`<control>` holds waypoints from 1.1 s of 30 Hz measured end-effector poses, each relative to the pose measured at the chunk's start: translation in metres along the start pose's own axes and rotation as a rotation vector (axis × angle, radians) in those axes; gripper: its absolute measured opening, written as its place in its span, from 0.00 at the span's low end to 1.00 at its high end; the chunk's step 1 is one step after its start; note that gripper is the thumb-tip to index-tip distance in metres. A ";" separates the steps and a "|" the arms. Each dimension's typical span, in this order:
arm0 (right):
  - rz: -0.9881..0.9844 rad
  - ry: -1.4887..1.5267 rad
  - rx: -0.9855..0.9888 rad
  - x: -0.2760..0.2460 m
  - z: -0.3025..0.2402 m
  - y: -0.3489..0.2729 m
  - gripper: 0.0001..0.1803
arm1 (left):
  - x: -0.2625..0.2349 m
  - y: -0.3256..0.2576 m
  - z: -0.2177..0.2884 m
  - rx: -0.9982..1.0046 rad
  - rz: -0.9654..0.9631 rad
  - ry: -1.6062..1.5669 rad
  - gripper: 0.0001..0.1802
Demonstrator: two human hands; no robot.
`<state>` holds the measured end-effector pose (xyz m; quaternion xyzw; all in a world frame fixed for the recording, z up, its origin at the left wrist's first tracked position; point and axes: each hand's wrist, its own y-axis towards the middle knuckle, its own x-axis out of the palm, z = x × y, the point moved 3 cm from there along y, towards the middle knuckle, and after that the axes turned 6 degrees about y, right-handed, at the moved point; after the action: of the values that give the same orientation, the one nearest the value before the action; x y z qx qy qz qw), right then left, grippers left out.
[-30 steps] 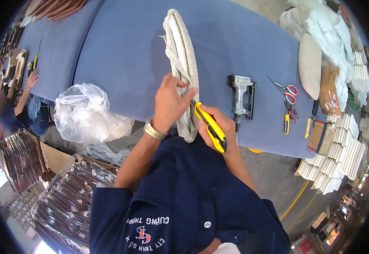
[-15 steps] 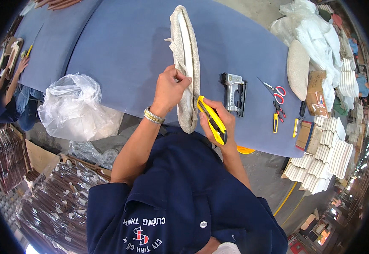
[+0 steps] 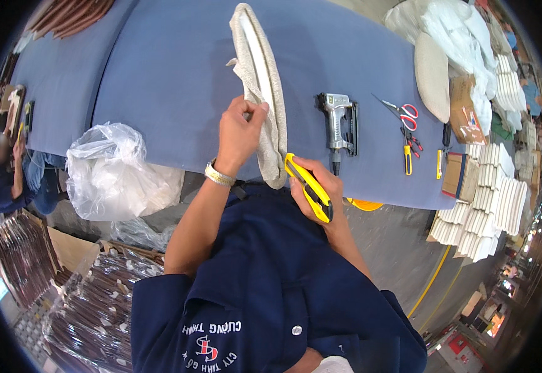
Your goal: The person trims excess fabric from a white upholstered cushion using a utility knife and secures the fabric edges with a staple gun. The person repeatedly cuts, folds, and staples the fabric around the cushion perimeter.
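Note:
A beige fabric-covered cushion pad (image 3: 275,112) stands on its narrow side at the table edge in front of me, a white strip showing along its open seam. My left hand (image 3: 240,133) pinches the loose fabric beside that strip, thumb and fingers closed. In my right hand (image 3: 325,180) is a yellow and black utility knife (image 3: 309,188), its front end against or very near the pad's lower right side. Whether the blade is out or touches the fabric, I cannot tell. A small fabric flap sticks out on the pad's upper left.
Right of the pad on the blue table (image 3: 177,81) lie a silver staple gun (image 3: 340,124), red-handled scissors (image 3: 407,117), pliers (image 3: 415,146) and another beige pad (image 3: 431,78). A clear plastic bag (image 3: 118,174) hangs at the left edge. A co-worker (image 3: 9,174) is at far left.
The whole view has turned slightly. The pad leans a little more to the left, and the knife sits slightly nearer to me. The co-worker's hand at far left has drawn back toward their body.

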<state>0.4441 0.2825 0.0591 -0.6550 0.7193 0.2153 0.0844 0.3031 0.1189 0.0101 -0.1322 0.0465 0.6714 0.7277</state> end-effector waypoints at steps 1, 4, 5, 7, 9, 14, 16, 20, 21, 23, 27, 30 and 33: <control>0.004 0.022 0.004 0.001 0.000 0.000 0.18 | 0.002 -0.009 0.007 0.091 0.004 0.201 0.17; -0.004 0.062 0.024 0.003 0.004 -0.004 0.18 | 0.006 -0.030 0.020 0.213 -0.040 0.504 0.20; -0.014 0.070 0.033 0.004 0.005 -0.005 0.18 | 0.007 -0.035 0.021 0.224 -0.063 0.554 0.21; -0.024 0.101 0.059 0.005 0.006 -0.005 0.18 | 0.009 -0.040 0.018 0.263 -0.074 0.552 0.19; -0.020 0.100 0.060 0.004 0.007 -0.006 0.18 | 0.011 -0.038 0.016 0.266 -0.077 0.548 0.18; 0.022 0.039 0.008 -0.001 0.009 -0.010 0.18 | 0.008 -0.026 0.013 0.167 -0.143 0.439 0.17; 0.019 0.025 -0.003 -0.001 0.007 -0.012 0.18 | 0.007 -0.025 0.012 0.138 -0.141 0.418 0.17; 0.000 0.042 0.000 0.000 0.005 -0.020 0.18 | 0.003 -0.024 0.007 0.082 -0.123 0.388 0.18; -0.005 0.050 -0.003 0.000 0.005 -0.022 0.18 | 0.002 -0.024 0.007 0.063 -0.119 0.378 0.19; -0.009 0.050 -0.001 0.001 0.004 -0.025 0.19 | 0.001 -0.023 0.004 0.074 -0.118 0.378 0.19; 0.003 0.031 -0.021 0.001 -0.002 -0.027 0.19 | 0.001 -0.024 0.006 0.037 -0.128 0.377 0.19; 0.001 -0.003 -0.049 0.001 -0.004 -0.029 0.20 | 0.002 -0.024 0.006 0.145 -0.103 0.389 0.19; -0.003 -0.009 -0.060 0.000 -0.008 -0.029 0.20 | 0.001 -0.023 -0.003 -0.018 -0.141 0.287 0.18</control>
<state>0.4742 0.2771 0.0604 -0.6573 0.7112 0.2397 0.0684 0.3265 0.1175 0.0102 -0.2360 0.1346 0.5931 0.7579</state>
